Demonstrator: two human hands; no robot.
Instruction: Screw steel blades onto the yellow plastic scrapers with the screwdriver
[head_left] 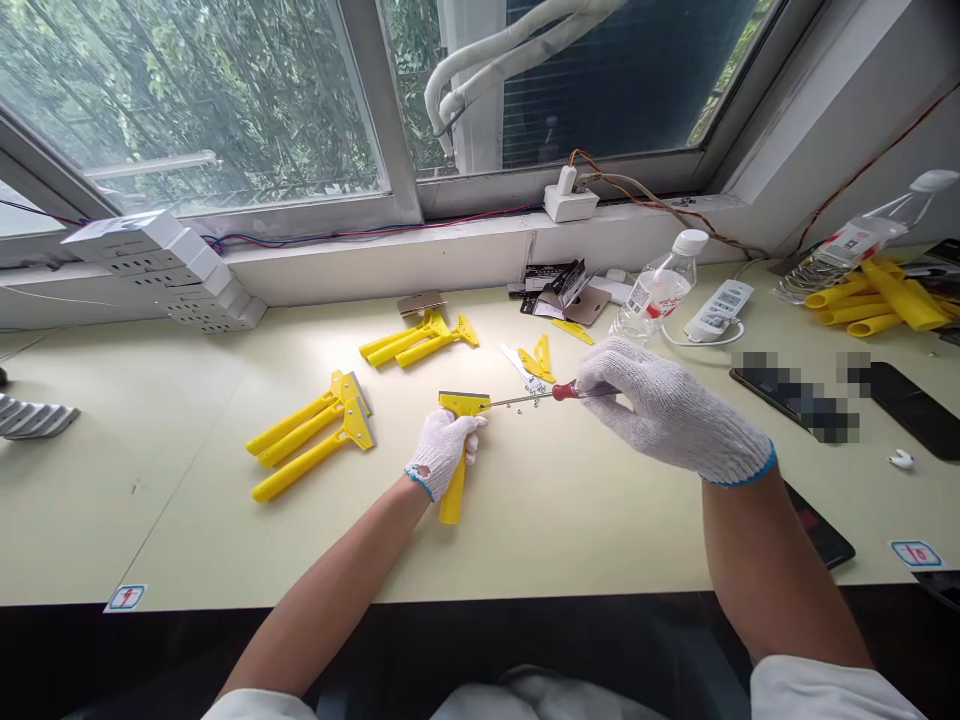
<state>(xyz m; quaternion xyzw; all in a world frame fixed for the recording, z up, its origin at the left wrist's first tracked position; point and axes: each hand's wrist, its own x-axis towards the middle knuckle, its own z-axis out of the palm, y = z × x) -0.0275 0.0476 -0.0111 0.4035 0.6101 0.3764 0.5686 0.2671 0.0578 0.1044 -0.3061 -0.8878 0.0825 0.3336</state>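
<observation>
Head view, forward-down over hands (664, 408), seemingly near.

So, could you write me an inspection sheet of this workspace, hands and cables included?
Surface: pale-yellow tabletop; white, blue-bordered label at its front left.
Work things: yellow plastic scraper; red-handled metal screwdriver, its tip at the scraper's head.
Clutter: clear plastic bottles and flat black phones at right.
Hands: white-gloved left hand grips the scraper; white-gloved right hand holds the screwdriver.
Cables: thin red and blue wires along the white sill.
Surroundings: grey-framed window, green foliage outside.
</observation>
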